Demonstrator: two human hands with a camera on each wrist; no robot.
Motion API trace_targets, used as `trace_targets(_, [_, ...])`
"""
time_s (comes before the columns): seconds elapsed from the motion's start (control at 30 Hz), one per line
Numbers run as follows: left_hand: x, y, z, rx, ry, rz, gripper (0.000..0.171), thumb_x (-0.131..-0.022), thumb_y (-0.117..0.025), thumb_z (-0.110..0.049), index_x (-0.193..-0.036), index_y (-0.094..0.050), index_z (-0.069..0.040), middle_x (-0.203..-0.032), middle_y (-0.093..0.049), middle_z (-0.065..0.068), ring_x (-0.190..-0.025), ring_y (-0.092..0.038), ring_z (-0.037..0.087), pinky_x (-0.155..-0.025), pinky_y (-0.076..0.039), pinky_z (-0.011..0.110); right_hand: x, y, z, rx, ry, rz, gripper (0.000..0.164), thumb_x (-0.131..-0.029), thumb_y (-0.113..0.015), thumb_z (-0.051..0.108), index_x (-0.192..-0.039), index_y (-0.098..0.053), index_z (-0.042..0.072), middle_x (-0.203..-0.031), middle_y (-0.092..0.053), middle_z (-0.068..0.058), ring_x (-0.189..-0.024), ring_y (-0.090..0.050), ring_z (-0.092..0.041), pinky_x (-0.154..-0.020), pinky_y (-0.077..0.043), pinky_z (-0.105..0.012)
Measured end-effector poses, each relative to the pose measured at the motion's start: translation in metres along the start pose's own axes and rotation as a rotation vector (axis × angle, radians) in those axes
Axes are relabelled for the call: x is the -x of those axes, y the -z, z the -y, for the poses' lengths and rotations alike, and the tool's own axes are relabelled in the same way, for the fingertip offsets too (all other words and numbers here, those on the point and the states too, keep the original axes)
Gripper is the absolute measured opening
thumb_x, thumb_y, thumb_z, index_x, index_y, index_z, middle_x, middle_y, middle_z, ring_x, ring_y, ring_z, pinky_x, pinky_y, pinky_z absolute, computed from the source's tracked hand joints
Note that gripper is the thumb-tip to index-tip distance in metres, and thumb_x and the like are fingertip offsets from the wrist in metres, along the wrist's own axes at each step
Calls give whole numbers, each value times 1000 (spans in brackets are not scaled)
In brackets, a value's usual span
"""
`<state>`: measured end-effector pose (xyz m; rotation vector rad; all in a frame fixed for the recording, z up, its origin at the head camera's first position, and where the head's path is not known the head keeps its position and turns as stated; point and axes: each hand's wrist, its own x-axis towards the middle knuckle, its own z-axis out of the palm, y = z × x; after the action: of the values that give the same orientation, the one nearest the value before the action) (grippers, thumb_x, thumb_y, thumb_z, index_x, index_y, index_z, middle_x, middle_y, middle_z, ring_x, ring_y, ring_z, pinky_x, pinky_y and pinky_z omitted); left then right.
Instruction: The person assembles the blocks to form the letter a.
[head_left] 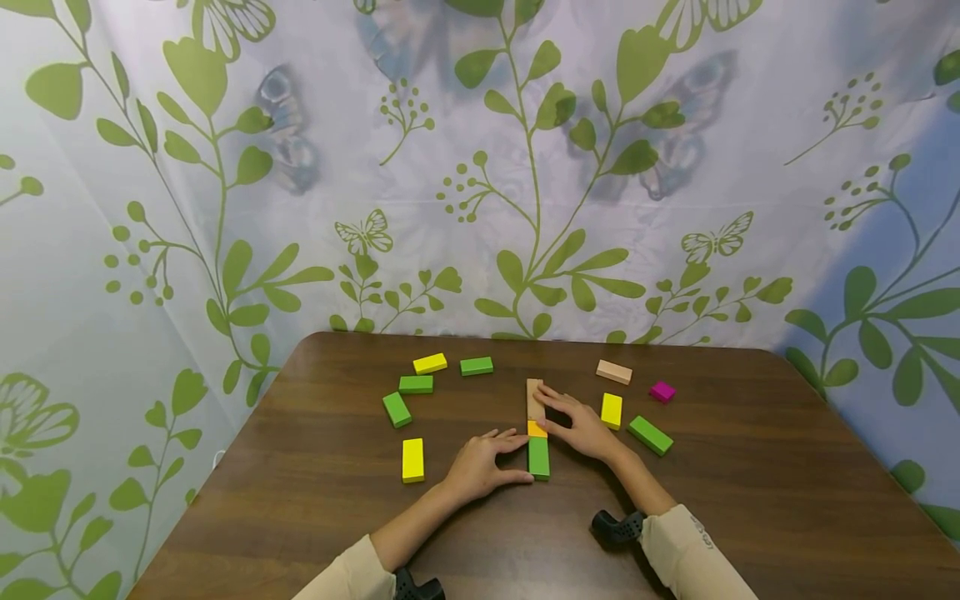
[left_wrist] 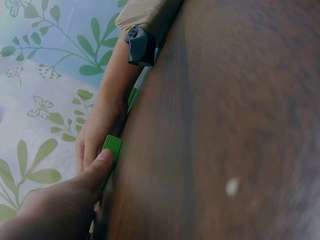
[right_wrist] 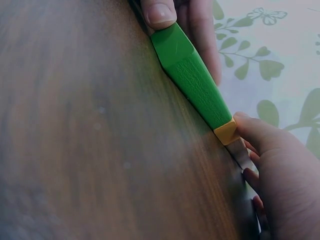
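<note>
I'm reading the row off the orange block (head_left: pixel 536 429): the green block (head_left: pixel 539 458) is butting its near end, the tan block (head_left: pixel 533 404) is lying in line past its far end, all flat on the table (head_left: pixel 480 546). I'm judging them light, stiff, hard to damage, likely wood. Faces are looking smooth, so I'm expecting easy sliding and little resistance; a hard nudge is probably skewing the line.

For lifting, I'm favouring a pinch across the long sides at mid-length; for squaring up, flat pushes on ends and sides.

Left hand (head_left: pixel 483 467), nearer than orange: not clenching, thumb pressing green's near end, fingers lying along its left side. Right hand (head_left: pixel 585 425), right of orange: also not clenching, thumb touching orange, fingertips resting on tan.

Further out, right of orange: a yellow block (head_left: pixel 611 411) is sitting closest, then a long green one (head_left: pixel 650 435), with a magenta cube (head_left: pixel 663 392) farther back. Well left of orange, another yellow (head_left: pixel 413 460) is lying slightly nearer. Patterned cloth (head_left: pixel 405 183) is hanging beyond everything.
</note>
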<state>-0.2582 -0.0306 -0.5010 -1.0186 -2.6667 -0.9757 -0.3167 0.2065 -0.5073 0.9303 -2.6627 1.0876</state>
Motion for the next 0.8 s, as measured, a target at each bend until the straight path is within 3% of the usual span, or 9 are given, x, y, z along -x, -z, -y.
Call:
trace_targets(0.33, [1,-2,2,10,-13,-39,62,-74,-70,-50,-125,-61,-16,-123,-58,8,-114,-53,28,-95,-42,43,4,0,2,-17,22,-64,55,-90,-60,32,-138,-45,8,-146,-34,-8,-129,-36,-30,-97,-32,-57])
trace_targets(0.57, [1,-3,2,0,-21,-36,64,-74,-71,-49,-127,-59,-16,-125,-56,9,-114,-53,29,-94,-42,43,12,1,7,11,52,14,71,-83,-67,40,-142,-38,13,-149,-28,-7,-134,-27,-30,-97,-28,-62])
trace_targets(0.8, [1,-1,2,-26,-33,-24,67,-73,-71,-50,-128,-57,-14,-126,-56,7,-116,-51,26,-97,-40,41,13,0,8,70,61,44,73,-82,-66,45,-142,-39,15,-148,-31,-5,-134,-26,-29,-98,-29,-60])
